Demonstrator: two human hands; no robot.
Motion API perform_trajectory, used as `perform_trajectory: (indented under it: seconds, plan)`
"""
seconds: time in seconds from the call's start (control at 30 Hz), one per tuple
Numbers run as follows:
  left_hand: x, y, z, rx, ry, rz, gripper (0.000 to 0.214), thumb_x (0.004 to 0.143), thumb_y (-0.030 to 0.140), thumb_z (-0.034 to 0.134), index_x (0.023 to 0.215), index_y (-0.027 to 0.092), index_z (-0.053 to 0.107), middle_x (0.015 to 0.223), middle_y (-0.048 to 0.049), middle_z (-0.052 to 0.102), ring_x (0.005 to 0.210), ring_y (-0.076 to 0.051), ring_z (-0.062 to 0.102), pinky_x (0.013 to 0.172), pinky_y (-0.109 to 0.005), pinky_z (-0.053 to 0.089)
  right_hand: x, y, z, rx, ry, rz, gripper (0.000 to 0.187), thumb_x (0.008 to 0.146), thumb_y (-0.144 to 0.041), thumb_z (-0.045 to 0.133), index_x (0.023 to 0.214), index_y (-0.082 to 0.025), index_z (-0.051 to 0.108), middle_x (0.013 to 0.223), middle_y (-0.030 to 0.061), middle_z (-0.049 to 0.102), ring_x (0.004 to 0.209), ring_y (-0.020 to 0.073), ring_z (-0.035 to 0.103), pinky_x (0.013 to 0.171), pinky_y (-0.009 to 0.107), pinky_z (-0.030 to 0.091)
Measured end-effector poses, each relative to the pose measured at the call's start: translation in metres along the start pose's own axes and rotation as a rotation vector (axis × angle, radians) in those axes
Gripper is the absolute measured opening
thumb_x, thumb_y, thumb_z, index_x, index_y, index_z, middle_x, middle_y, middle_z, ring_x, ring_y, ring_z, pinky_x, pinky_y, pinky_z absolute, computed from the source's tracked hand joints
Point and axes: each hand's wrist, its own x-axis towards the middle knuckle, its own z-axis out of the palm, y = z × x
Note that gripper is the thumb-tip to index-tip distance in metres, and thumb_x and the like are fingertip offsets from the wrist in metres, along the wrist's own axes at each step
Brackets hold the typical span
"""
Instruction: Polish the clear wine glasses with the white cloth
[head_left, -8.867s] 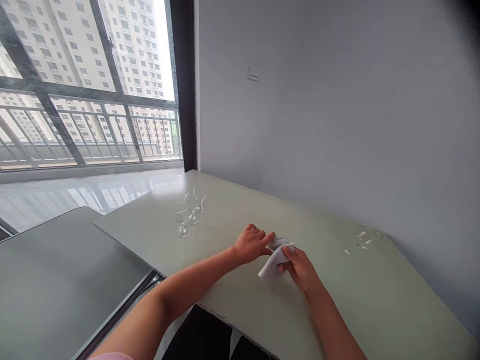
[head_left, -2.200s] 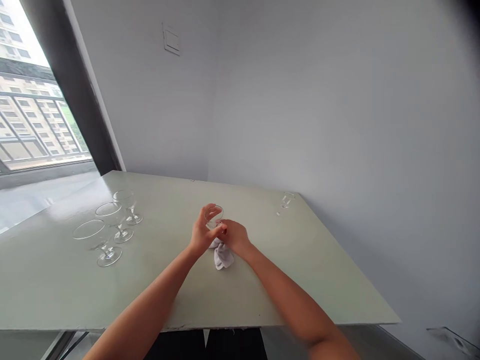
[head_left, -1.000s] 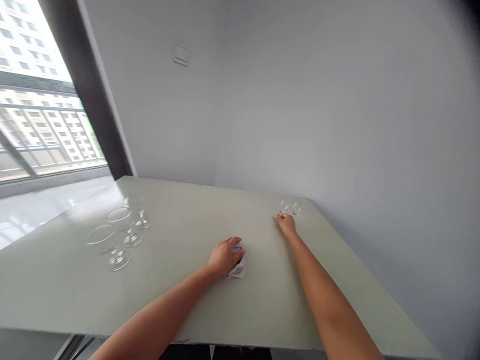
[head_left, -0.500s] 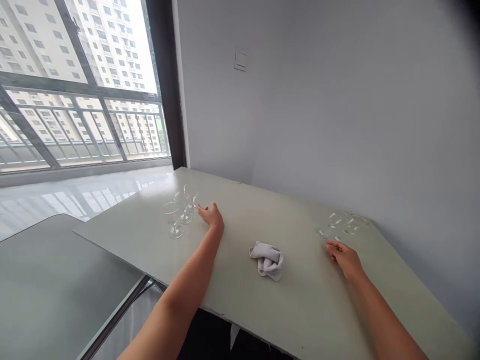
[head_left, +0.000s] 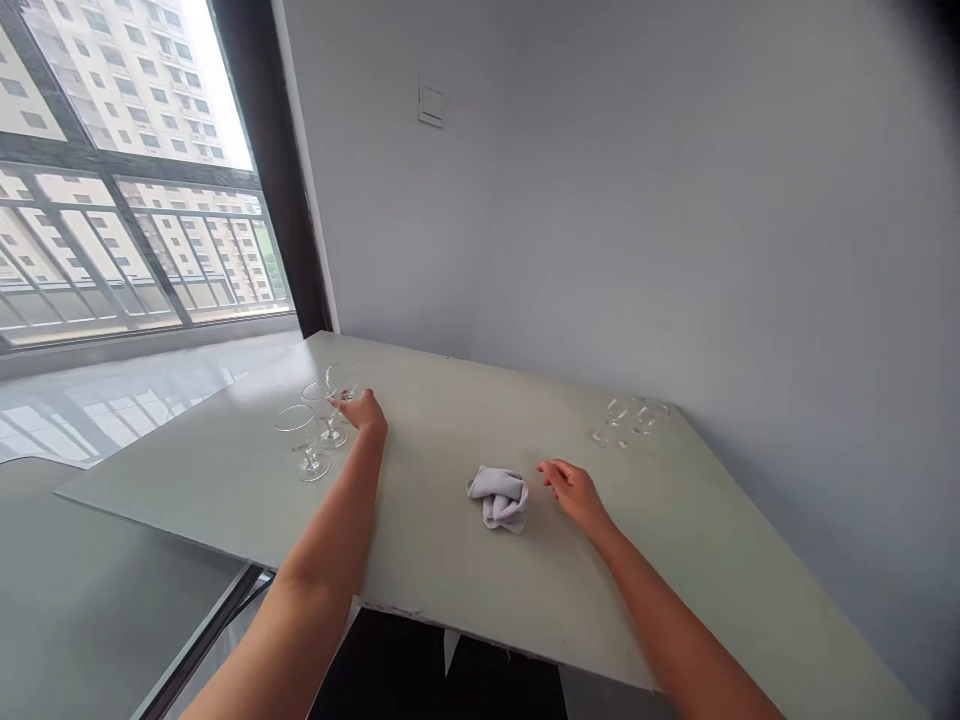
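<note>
Three clear stemmed glasses stand upright in a row on the left of the table: a near glass (head_left: 295,420), a middle glass (head_left: 320,392) and a far glass (head_left: 341,372). My left hand (head_left: 364,410) is at the far glass, fingers closed around its stem; the hand covers its foot. To the right of a crumpled pale grey cloth (head_left: 501,497), my right hand (head_left: 571,490) hovers with its fingers curled together and nothing visible in them. More clear glassware (head_left: 643,415) sits at the table's back right, its outlines faint.
The pale table (head_left: 450,570) meets a grey wall (head_left: 600,250) at the back. A second, lower grey table (head_left: 135,600) adjoins at the left. Beyond it are a shiny floor and a large window (head_left: 135,240).
My left hand has reached onto the far glass and closed at its stem. My right hand has moved left, away from the right-hand glassware towards the cloth. The view has turned slightly right.
</note>
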Motion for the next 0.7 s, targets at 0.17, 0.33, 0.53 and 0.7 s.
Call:
perform_trajectory:
  seconds: [0.17, 0.33, 0.53, 0.7]
  plan:
    - [0.001, -0.006, 0.001, 0.202, 0.111, 0.043, 0.046, 0.073, 0.016, 0.052, 0.115, 0.018, 0.035, 0.095, -0.0037, 0.051, 0.083, -0.012, 0.055, 0.077, -0.027, 0.042, -0.01, -0.034, 0.032, -0.19, -0.113, -0.016, 0.03, 0.068, -0.051, 0.058, 0.073, -0.021, 0.059, 0.074, 0.0, 0.06, 0.062, 0.0135, 0.05, 0.052, 0.023, 0.031]
    - [-0.028, -0.014, 0.014, 0.355, 0.009, 0.106, 0.035, 0.066, 0.025, 0.062, 0.098, 0.02, 0.047, 0.084, -0.0005, 0.056, 0.079, -0.014, 0.056, 0.078, -0.029, 0.041, 0.005, -0.043, 0.032, 0.359, -0.176, 0.081, 0.029, 0.066, -0.044, 0.064, 0.063, -0.019, 0.05, 0.056, -0.0045, 0.049, 0.053, 0.0102, 0.043, 0.049, 0.022, 0.031]
    - [-0.101, -0.017, 0.031, 0.768, -0.318, 0.591, 0.023, 0.073, 0.033, 0.057, 0.092, 0.022, 0.051, 0.091, -0.0043, 0.062, 0.101, -0.024, 0.049, 0.086, -0.039, 0.036, 0.017, -0.043, 0.016, 1.205, -0.051, 0.208, 0.028, 0.067, -0.042, 0.068, 0.081, -0.019, 0.058, 0.071, -0.0004, 0.063, 0.063, 0.0152, 0.057, 0.057, 0.027, 0.044]
    - [-0.131, -0.037, 0.032, 0.778, -0.582, 0.761, 0.026, 0.079, 0.028, 0.049, 0.104, 0.021, 0.045, 0.093, -0.0042, 0.062, 0.09, -0.02, 0.055, 0.078, -0.034, 0.041, 0.012, -0.026, 0.014, 1.321, 0.121, 0.409, 0.026, 0.065, -0.036, 0.069, 0.081, -0.019, 0.06, 0.066, -0.0003, 0.064, 0.06, 0.0175, 0.059, 0.055, 0.029, 0.047]
